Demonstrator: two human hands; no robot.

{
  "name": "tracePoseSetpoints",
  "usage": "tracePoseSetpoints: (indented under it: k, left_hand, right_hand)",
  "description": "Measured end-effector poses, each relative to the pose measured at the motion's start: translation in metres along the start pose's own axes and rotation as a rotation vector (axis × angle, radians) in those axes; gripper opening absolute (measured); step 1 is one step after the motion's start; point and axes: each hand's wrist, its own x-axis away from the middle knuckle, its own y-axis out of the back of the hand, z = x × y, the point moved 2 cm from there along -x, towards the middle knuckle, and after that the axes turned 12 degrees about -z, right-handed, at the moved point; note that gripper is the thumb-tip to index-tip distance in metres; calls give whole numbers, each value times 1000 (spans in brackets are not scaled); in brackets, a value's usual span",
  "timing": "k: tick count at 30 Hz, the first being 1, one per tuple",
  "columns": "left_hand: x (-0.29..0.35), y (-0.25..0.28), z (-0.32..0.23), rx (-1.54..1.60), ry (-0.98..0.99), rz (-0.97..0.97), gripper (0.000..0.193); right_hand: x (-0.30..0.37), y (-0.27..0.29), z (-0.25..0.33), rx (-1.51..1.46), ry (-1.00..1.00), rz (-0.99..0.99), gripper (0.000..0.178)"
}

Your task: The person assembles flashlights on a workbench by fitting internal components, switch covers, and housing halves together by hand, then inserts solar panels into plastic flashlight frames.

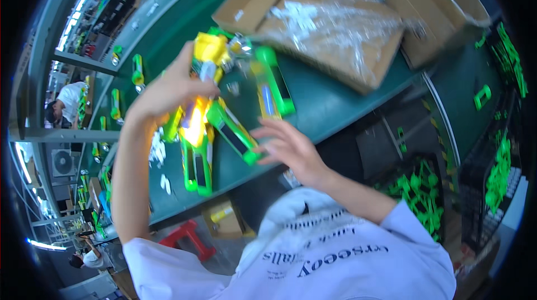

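My left hand (174, 88) reaches over a cluster of green and yellow lamps, thumb and forefinger on either side of a yellow lamp (210, 49) with a pale strip. Its other fingers are hidden. Just below it, another lamp (194, 123) glows brightly. My right hand (292, 151), slightly blurred, has its fingers stretched apart by the lower end of a green lamp with a dark panel (234, 135). Past those fingertips lies a blurred green and yellow lamp (273, 84). Two green frames with dark panels (198, 171) lie side by side nearer me.
An open cardboard box (341, 70) with clear plastic bags stands on the green table (224, 179), another carton (425, 14) behind it. Crates of green parts (419, 199) stand at right. A red stool (193, 241) is below. More lamps (116, 104) line the left; people work beyond.
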Motion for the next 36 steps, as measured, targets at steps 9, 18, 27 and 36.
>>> tracePoseSetpoints:
  k: [9, 18, 27, 36]
  left_hand:
    - [135, -152, 75, 231, -21, 17, 87]
    - [174, -161, 66, 571, 54, -169, 91]
    - [181, -176, 68, 554, 28, -167, 92]
    - [184, -189, 47, 512, 99, -168, 92]
  right_hand:
    - [90, 2, -70, -205, -375, 19, 52]
    - [110, 0, -59, 132, -368, 45, 55]
    - [97, 12, -40, 464, 124, -322, 33]
    - [73, 26, -30, 709, 238, -338, 37]
